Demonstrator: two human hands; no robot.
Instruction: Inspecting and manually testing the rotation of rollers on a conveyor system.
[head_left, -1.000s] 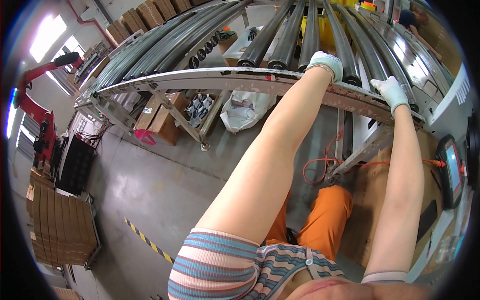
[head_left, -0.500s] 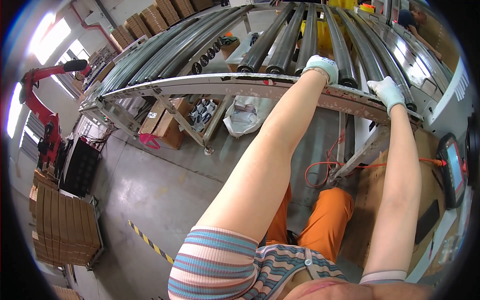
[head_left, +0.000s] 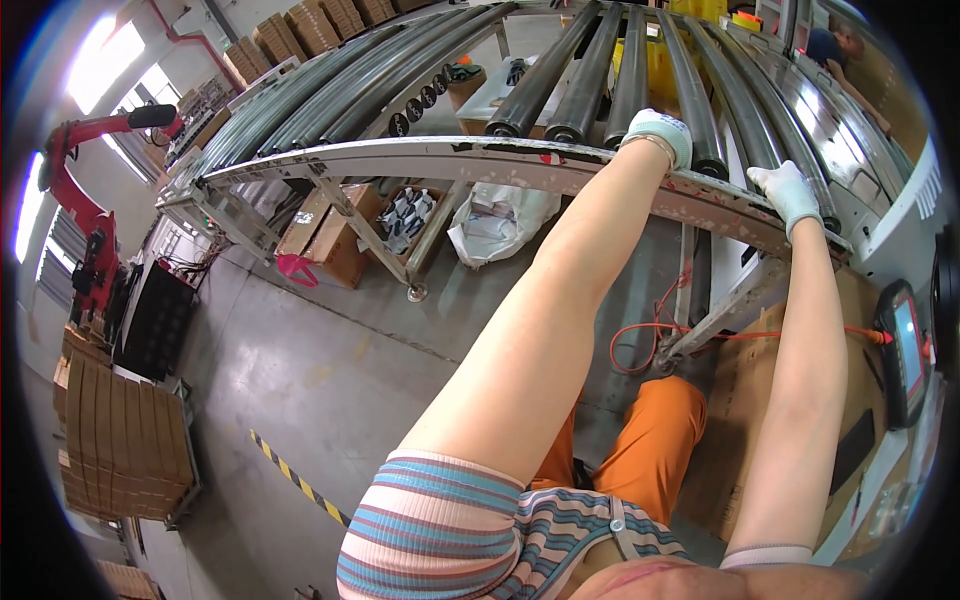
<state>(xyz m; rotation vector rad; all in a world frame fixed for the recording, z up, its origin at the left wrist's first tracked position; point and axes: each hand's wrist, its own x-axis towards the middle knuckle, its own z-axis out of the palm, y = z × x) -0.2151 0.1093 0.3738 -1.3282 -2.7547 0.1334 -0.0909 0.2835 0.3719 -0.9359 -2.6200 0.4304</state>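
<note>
Both my hands wear white gloves and rest at the near edge of a roller conveyor (head_left: 400,155). My left hand (head_left: 658,135) lies over the chipped white side rail, between two dark metal rollers (head_left: 628,85). Its fingers are hidden behind the back of the glove. Farther right, my right hand (head_left: 788,192) touches the rail near the ends of the rightmost rollers (head_left: 735,100). Its thumb sticks out to the left, apart from the fingers, and nothing shows in its grasp.
A tablet-like controller (head_left: 906,345) hangs at the right with an orange cable (head_left: 640,328). Below the conveyor sit a cardboard box (head_left: 330,240) and a white sack (head_left: 500,225). A red robot arm (head_left: 80,205) and stacked cardboard (head_left: 130,435) stand left. Another person (head_left: 828,48) is at the far right.
The view has shifted slightly, so the conveyor and both hands appear a little farther right. Both hands stay at the rail; the right hand's thumb shows more clearly apart.
</note>
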